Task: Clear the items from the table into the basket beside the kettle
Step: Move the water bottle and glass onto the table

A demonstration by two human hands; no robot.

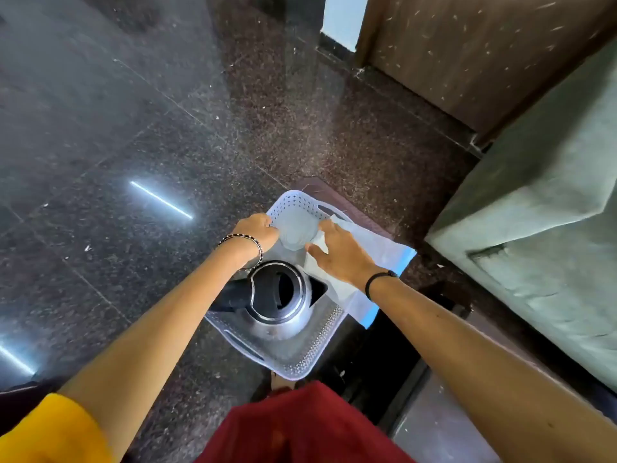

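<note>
A white perforated basket stands on a small brown table. A steel kettle with a black handle sits in the basket's near half. In the far half lies a round grey bowl-like item. My left hand curls its fingers over this item's left edge. My right hand lies with fairly straight fingers on a white cloth with a blue border, thumb beside the grey item. The cloth drapes over the basket's right side.
Dark polished stone floor surrounds the table on the left and far side. A grey-green upholstered seat stands close on the right. A brown wooden panel rises at the far right.
</note>
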